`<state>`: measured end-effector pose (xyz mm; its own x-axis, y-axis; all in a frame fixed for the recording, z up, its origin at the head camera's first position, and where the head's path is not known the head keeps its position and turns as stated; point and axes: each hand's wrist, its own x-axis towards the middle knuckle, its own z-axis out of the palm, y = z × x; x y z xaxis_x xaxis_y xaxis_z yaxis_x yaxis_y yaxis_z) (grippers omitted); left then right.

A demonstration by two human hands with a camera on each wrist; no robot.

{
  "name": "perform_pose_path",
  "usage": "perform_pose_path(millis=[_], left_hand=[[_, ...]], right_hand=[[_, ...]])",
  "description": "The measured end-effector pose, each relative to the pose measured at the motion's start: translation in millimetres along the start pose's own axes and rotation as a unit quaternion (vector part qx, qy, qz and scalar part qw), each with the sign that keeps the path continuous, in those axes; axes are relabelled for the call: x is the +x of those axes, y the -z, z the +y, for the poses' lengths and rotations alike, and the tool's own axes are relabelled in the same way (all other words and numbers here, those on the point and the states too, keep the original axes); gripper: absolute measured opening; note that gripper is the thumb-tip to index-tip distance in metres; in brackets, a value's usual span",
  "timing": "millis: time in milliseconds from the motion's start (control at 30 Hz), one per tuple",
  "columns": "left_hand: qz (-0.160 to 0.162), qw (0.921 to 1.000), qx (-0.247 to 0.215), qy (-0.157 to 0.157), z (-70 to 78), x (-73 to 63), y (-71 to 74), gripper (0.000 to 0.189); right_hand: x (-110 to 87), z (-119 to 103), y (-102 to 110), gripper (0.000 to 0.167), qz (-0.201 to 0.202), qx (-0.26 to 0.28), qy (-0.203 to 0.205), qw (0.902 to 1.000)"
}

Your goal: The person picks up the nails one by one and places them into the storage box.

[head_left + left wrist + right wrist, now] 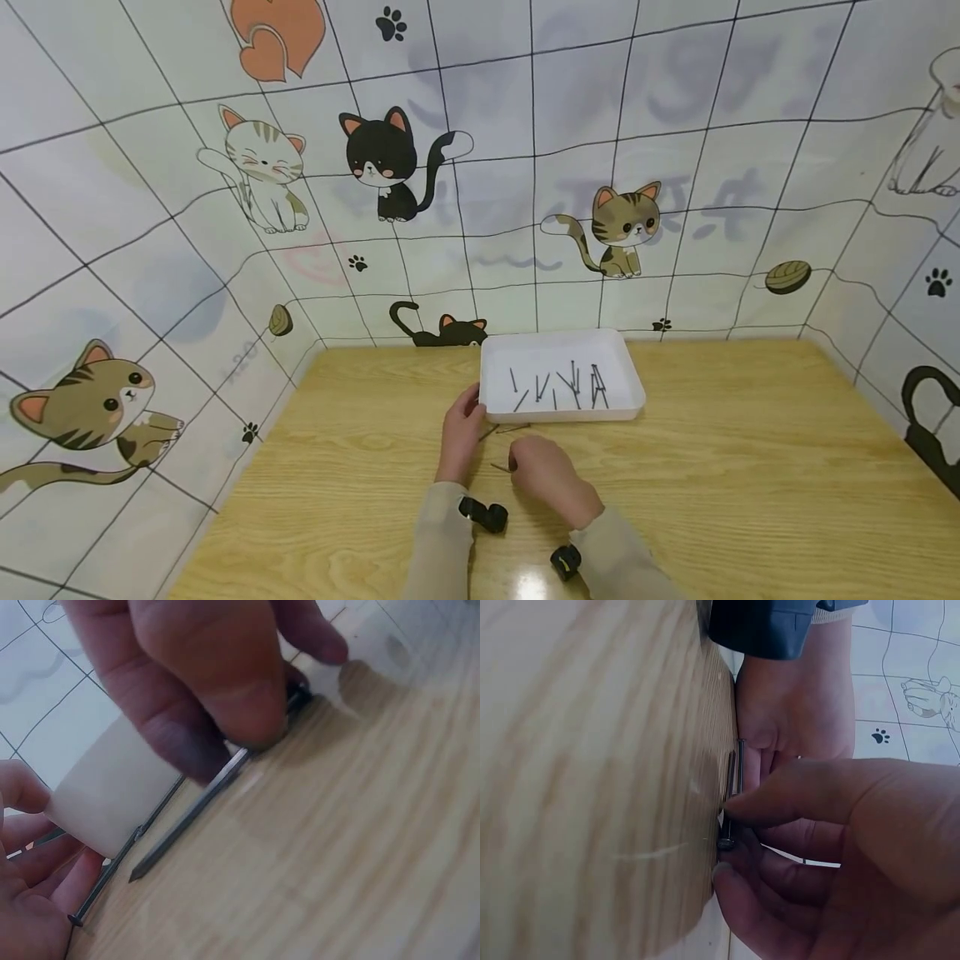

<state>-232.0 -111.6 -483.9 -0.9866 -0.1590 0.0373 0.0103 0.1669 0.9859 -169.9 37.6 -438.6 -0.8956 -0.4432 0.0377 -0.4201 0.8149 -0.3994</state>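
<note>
A white tray (562, 415) stands on the table with several dark nails (574, 383) lying in it. At its front left corner my left hand (459, 433) holds the tray, the fingers and thumb about the corner in the left wrist view. Closer to me, my right hand (551, 475) pinches a nail (199, 810) between thumb and fingers, low over the wood. The nail's pointed end sticks out to the left; its head is by the fingertips (739, 881). Other loose nails (513, 428) lie on the table just in front of the tray.
The wooden table (750, 467) extends to both sides of the tray. Behind it rises a tiled-pattern wall sheet (495, 192) with cartoon cats. A black strap-like object (930, 442) is at the right edge. Dark wrist devices (483, 515) are worn on both arms.
</note>
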Motion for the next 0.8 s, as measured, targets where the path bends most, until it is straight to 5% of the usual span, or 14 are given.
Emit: perform_pose_path(millis=[300,800], left_hand=[[-0.004,1.0000,0.004,-0.003,0.1,-0.5,-0.9,0.040],[0.000,1.0000,0.000,-0.006,4.0,-2.3,-2.9,0.041]], right_hand=[[-4.5,0.2,4.8,0.013,-0.018,-0.004,-0.036,0.9992],[-6.2,2.5,9.9,0.008,-0.017,0.015,-0.033,0.9992]])
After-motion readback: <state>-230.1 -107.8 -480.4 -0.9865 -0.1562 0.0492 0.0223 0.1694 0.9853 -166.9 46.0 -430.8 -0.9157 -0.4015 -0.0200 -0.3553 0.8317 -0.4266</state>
